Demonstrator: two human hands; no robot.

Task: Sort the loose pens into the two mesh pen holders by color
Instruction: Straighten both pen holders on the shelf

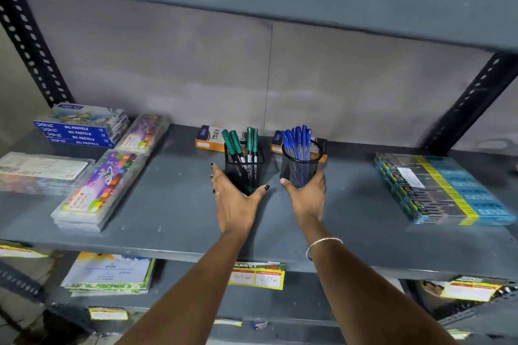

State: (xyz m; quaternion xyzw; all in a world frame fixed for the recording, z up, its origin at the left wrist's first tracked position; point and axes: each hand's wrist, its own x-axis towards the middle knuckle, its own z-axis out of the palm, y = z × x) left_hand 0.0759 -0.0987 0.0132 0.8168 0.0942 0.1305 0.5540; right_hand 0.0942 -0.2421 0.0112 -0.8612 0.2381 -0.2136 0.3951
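Square mesh holder, green pens upright, gripped in my left hand; round mesh holder, blue pens, in my right hand.

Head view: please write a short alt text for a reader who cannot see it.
The left hand holds a square mesh holder of green pens and the right hand a round mesh holder of blue pens, side by side on a grey shelf. Oil pastel boxes lie at left.
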